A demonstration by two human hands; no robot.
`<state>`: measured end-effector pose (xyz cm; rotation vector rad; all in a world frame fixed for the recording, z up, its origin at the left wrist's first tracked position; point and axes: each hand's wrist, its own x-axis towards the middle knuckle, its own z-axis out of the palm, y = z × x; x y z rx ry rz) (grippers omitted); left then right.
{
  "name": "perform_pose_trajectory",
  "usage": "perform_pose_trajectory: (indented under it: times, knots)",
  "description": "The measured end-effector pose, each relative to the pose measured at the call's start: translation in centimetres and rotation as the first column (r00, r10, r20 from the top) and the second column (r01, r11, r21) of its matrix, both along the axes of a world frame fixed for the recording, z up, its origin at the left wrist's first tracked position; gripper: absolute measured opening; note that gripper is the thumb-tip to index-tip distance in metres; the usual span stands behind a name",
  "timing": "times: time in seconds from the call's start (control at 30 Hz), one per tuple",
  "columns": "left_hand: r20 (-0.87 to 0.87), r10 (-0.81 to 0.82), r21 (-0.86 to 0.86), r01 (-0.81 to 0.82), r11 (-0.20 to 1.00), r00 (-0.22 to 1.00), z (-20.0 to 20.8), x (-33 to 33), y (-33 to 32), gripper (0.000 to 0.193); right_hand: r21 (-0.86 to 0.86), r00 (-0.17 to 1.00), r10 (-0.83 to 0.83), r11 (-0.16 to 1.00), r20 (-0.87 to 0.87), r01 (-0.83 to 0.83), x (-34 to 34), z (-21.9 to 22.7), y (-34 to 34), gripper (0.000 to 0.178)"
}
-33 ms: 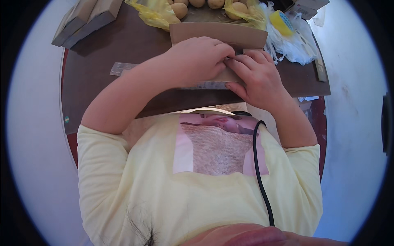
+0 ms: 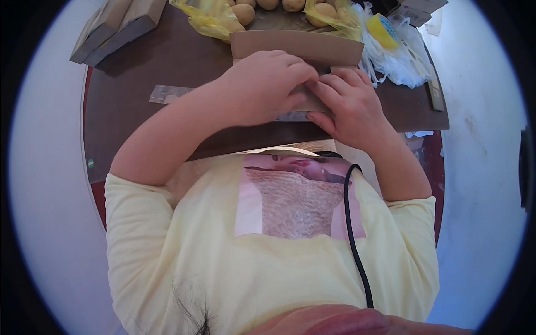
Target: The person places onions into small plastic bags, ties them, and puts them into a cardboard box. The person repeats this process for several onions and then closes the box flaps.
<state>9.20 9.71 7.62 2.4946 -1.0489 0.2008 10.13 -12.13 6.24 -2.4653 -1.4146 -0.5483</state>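
A cardboard box [image 2: 296, 46] lies on the table in front of me, its far flap standing up. My right hand [image 2: 353, 103] grips the box's right end, fingers bent over the top and thumb against the near edge. My left hand [image 2: 265, 86] is over the box's left and middle part. Its forefinger and thumb close together beside the right fingertips, and whatever they pinch is hidden. The lower fingers of that hand are curled and slightly blurred. A strip of clear plastic [image 2: 167, 94] lies on the table beside my left forearm.
Potatoes [image 2: 243, 13] sit in a yellow plastic bag [image 2: 209, 19] beyond the box. To the right are white plastic bags [image 2: 391, 61] with a yellow tape roll [image 2: 383, 31]. Flat cardboard boxes [image 2: 120, 30] are stacked at the far left of the brown table [image 2: 134, 120].
My left hand has shifted slightly, its lower fingers drawing in from the box's near edge. My right hand and the box stay where they were.
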Motion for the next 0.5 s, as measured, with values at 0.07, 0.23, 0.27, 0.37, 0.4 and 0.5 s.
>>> perform_pose_trajectory:
  times: [0.07,0.23,0.27,0.37,0.4,0.5]
  knots:
    - [0.219,-0.021,-0.020,0.026,0.999,0.975,0.1,-1.9,0.8,0.030,0.009,1.000,-0.001,1.000,-0.019,0.001,0.0,0.0,-0.1,0.045]
    - [0.276,0.005,-0.055,0.011,0.998,0.961,-2.2,-2.6,0.5,0.025,0.036,0.995,0.004,0.999,-0.098,-0.001,0.3,0.2,-1.0,0.046]
    - [0.303,0.014,-0.071,0.008,0.997,0.953,-2.5,-2.6,0.3,0.023,0.075,0.993,0.007,0.997,-0.120,0.002,0.7,0.3,-1.3,0.046]
    - [0.318,0.037,-0.137,0.007,0.991,0.947,-3.0,-2.5,0.2,0.020,0.184,0.990,-0.128,0.976,0.066,0.114,2.2,0.9,-1.3,0.046]
    - [0.318,0.046,-0.151,0.003,0.988,0.947,-3.1,-2.5,0.1,0.019,0.228,0.965,-0.202,0.960,0.168,0.162,2.8,1.0,-1.2,0.046]
    - [0.326,0.068,-0.179,-0.009,0.984,0.943,-3.2,-2.6,0.1,0.017,0.186,0.978,-0.195,0.966,0.069,0.180,4.3,0.3,-1.9,0.046]
